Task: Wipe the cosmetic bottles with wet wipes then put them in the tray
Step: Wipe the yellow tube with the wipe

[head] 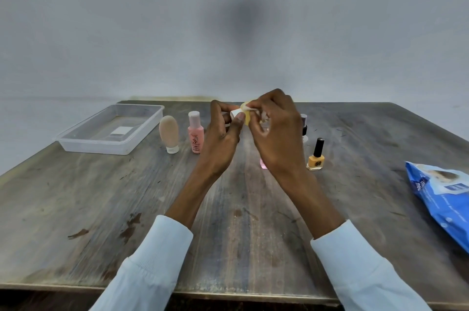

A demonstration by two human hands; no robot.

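- My left grip (pixel 223 130) pinches a small yellow bottle (pixel 245 113) by its white cap.
- My right grip (pixel 274 127) presses a wet wipe (pixel 250 108) on its far side, above the surface (pixel 127 196).

Two bare forearms, each ending in a bare hand: left hand (pixel 223 133), right hand (pixel 274 130). No rings, watch or gloves are visible. Behind each hand, past the exposed wrist and lower forearm, begins a long pale blue sleeve (pixel 152 260) of plain fabric. Cuffs are plain, loose-fitting; soft folds run along both sleeves.
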